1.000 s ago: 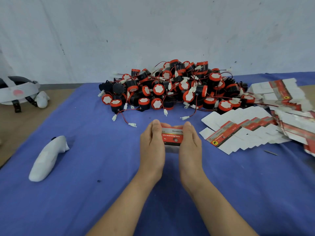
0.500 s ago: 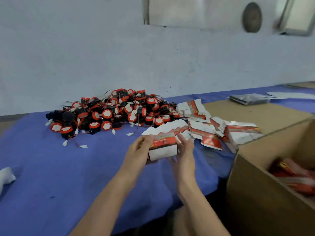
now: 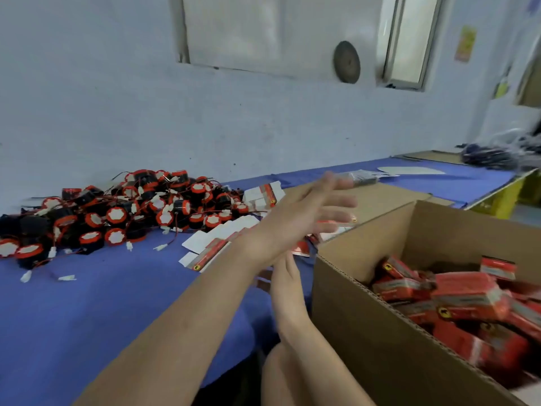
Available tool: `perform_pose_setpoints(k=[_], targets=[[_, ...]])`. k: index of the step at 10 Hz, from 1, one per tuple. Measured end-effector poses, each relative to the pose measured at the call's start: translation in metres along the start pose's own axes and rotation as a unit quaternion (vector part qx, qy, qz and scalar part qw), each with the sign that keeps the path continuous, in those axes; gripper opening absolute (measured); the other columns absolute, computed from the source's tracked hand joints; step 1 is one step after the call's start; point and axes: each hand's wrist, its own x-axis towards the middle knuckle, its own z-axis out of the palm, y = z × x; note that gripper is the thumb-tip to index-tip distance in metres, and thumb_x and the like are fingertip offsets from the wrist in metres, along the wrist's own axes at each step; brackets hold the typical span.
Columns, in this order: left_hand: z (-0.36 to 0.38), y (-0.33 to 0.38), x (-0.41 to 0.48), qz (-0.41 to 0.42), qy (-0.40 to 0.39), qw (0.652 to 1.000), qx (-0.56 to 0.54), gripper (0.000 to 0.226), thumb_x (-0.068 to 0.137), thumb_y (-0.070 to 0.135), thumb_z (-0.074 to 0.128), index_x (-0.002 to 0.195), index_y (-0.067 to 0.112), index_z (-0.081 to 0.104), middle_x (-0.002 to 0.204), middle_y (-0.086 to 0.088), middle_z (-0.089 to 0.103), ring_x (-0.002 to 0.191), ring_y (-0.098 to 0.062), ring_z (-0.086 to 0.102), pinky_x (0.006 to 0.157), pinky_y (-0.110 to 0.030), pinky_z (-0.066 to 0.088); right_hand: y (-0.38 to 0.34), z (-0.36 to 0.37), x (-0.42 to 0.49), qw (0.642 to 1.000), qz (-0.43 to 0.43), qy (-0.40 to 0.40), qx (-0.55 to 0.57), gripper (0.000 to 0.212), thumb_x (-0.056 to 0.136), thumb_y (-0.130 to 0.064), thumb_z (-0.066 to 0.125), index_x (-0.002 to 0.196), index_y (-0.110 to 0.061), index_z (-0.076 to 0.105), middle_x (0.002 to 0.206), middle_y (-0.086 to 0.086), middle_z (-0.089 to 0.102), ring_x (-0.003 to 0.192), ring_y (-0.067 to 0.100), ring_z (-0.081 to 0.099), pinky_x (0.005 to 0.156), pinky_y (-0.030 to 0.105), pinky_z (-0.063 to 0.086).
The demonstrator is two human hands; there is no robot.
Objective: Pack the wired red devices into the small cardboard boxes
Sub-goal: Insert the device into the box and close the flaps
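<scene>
Sweeping in from far left of the hands: heap of wired red devices [image 3: 123, 218], black bodies, red rims, white faces, piled on the blue cloth [image 3: 102, 312] against the wall. Loose white plugs [image 3: 67, 277] on thin wires, strewn along the near side of the heap.

Closer in now, just left of the left wrist: flattened small cardboard boxes [image 3: 210, 247], white and red, fanned out on the cloth, partly hidden behind the forearm. More of those behind the left hand, right beside the heap.

Then the left hand [image 3: 301, 221] itself, raised off the cloth, blurred, reaching across to the right, fingers spread and straight, released, gripping nothing. Tucked right beneath its wrist, the right hand [image 3: 285, 276], low, pointing away from the body, fingers straight as far as visible, tips hidden under the left wrist, nothing seen in its grasp.

Immediately right of both hands: big brown carton [image 3: 366, 332], open at the top, near wall just beside the right hand. Inside, well right of the hands, filled small red boxes [image 3: 465, 294], tumbled in a loose jumble, blurred. Beyond the left fingertips, bare brown surface [image 3: 380, 197], then more blue cloth further right.
</scene>
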Motion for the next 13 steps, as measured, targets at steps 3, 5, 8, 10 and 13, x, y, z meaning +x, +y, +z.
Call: perform_pose_setpoints(k=[3, 5, 8, 10, 13], targets=[[-0.215, -0.12, -0.14, -0.195, 0.238, 0.894, 0.327, 0.017, 0.103, 0.044, 0.039, 0.108, 0.048, 0.055, 0.102, 0.015, 0.07, 0.089, 0.004, 0.066, 0.083, -0.03, 0.053, 0.046, 0.06, 0.056, 0.961, -0.054, -0.131, -0.237, 0.033, 0.102, -0.019, 0.044, 0.106, -0.052, 0.051, 0.097, -0.011, 0.06, 0.067, 0.003, 0.048, 0.055, 0.015, 0.04], [-0.278, -0.176, -0.214, -0.232, 0.404, 0.817, 0.339, 0.021, 0.105, 0.021, 0.045, 0.104, 0.027, 0.065, 0.087, 0.007, 0.072, 0.073, -0.011, 0.063, 0.073, -0.03, 0.052, 0.098, 0.088, 0.118, 0.777, -0.143, -0.138, -0.598, 0.064, 0.103, -0.049, 0.044, 0.157, -0.024, 0.021, 0.163, 0.005, 0.023, 0.152, 0.026, 0.015, 0.122, 0.038, 0.016], [-0.302, -0.198, -0.21, -0.239, 0.414, 0.832, 0.28, 0.024, 0.104, 0.015, 0.046, 0.097, 0.024, 0.067, 0.08, 0.006, 0.072, 0.059, -0.005, 0.061, 0.056, -0.013, 0.047, 0.12, 0.097, 0.153, 0.664, -0.138, -0.187, -0.71, 0.054, 0.102, -0.059, 0.036, 0.146, -0.028, 0.037, 0.147, 0.004, 0.046, 0.142, 0.028, 0.035, 0.123, 0.049, 0.013], [-0.303, -0.189, -0.207, -0.259, 0.413, 0.841, 0.235, 0.022, 0.104, 0.017, 0.045, 0.102, 0.022, 0.066, 0.087, -0.001, 0.072, 0.061, -0.005, 0.063, 0.054, -0.016, 0.05, 0.113, 0.098, 0.14, 0.666, -0.228, -0.205, -0.68, 0.037, 0.106, -0.05, 0.032, 0.132, -0.031, 0.052, 0.128, -0.008, 0.06, 0.118, 0.019, 0.054, 0.095, 0.031, 0.038], [-0.254, -0.172, -0.196, -0.044, 0.156, 0.738, 0.655, 0.044, 0.089, 0.038, 0.048, 0.129, 0.025, 0.06, 0.128, 0.008, 0.063, 0.114, -0.012, 0.06, 0.11, -0.04, 0.038, 0.102, 0.132, 0.085, 0.707, -0.319, -0.384, -0.502, 0.046, 0.107, -0.048, 0.03, 0.118, -0.028, 0.07, 0.114, -0.012, 0.069, 0.103, 0.015, 0.062, 0.095, 0.035, 0.044]])
